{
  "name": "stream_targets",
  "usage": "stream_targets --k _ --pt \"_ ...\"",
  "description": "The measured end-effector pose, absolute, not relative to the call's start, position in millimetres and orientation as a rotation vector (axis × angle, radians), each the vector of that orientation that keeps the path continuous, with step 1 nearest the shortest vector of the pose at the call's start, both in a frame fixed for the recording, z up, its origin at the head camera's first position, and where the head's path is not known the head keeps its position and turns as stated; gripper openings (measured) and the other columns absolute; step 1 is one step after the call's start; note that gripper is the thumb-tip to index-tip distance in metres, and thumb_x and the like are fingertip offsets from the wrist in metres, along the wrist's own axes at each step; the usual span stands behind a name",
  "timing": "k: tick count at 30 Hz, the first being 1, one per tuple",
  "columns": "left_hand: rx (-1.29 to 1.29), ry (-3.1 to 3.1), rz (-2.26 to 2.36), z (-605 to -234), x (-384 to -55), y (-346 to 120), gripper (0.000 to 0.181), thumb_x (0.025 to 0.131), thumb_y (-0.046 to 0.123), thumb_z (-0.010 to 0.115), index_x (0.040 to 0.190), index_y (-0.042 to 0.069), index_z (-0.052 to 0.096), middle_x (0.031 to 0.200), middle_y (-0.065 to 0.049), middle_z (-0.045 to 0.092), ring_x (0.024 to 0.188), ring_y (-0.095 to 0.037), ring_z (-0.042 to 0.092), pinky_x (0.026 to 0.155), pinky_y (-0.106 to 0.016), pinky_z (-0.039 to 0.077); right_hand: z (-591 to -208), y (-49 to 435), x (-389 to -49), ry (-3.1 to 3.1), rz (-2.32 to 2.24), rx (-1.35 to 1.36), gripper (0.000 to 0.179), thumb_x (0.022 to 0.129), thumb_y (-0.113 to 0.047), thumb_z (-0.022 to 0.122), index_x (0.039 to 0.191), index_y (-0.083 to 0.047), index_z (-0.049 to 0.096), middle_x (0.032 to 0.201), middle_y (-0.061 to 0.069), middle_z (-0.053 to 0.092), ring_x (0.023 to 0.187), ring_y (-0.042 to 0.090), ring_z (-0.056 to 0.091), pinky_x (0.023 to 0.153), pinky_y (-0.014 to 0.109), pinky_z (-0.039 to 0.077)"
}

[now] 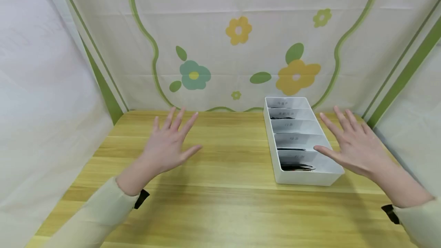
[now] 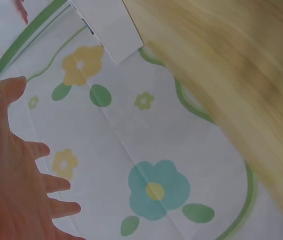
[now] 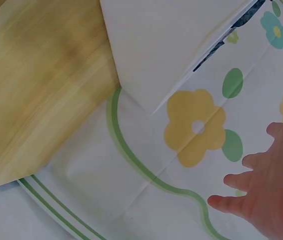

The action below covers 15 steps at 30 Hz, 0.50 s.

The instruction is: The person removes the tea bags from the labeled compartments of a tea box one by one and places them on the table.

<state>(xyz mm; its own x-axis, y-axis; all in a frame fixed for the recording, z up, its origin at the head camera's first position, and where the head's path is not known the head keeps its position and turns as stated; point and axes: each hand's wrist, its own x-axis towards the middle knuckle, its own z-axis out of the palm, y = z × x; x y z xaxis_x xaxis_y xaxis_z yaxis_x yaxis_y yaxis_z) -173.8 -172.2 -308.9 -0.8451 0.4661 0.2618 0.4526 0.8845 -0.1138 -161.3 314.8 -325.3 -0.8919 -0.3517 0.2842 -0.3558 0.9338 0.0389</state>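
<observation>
My left hand (image 1: pixel 165 144) hovers over the left half of the table with its fingers spread and nothing in it. On the other side, my right hand (image 1: pixel 358 146) is also spread and holds nothing; its thumb overlaps the right edge of a white divided box (image 1: pixel 303 178) in the head view. The box has several compartments in a row, each divider marked with handwritten characters. Dark flat packets (image 1: pixel 296 167) lie in the nearest compartment, and thin dark edges show in others. Both wrist views show the open palms beside the box's outer wall (image 3: pixel 146 45).
A wooden table (image 1: pixel 220 209) spans the lower view. Behind it hangs a white cloth (image 1: pixel 213 33) printed with flowers and green lines. White cloth panels (image 1: pixel 44 106) close in the left and right sides.
</observation>
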Motion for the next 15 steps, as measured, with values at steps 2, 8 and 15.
stream_targets --k 2,8,15 --pt "-0.696 -2.777 0.060 -309.5 -177.6 -166.7 0.085 0.091 0.072 0.037 0.158 0.027 0.009 0.161 -0.015 0.008 0.144 -0.042 0.008 0.102 -0.073 0.014 -325.4 317.0 -163.4 -2.816 0.032 0.520 0.092 0.089 -0.059 0.058 0.158 -0.020 0.011 0.160 0.019 0.000 0.141 0.048 0.008 0.100 0.070 0.019" --pt "-0.712 -2.817 0.045 -315.9 -189.6 -146.7 0.085 0.091 0.074 0.035 0.158 0.028 0.009 0.161 -0.014 0.008 0.145 -0.039 0.006 0.104 -0.071 0.012 -327.7 324.9 -168.1 -2.866 0.085 0.507 0.090 0.091 -0.056 0.057 0.158 -0.016 0.012 0.160 0.019 -0.002 0.143 0.046 0.002 0.104 0.068 0.015" --pt "-0.784 -2.835 0.084 -332.1 -197.7 -115.1 0.085 0.092 0.071 0.037 0.158 0.026 0.008 0.161 -0.014 0.006 0.143 -0.042 0.012 0.102 -0.071 0.020 -342.9 335.7 -171.2 -2.929 0.263 0.501 0.086 0.095 -0.048 0.056 0.158 -0.018 0.005 0.160 0.021 -0.002 0.139 0.053 0.011 0.096 0.072 0.021"
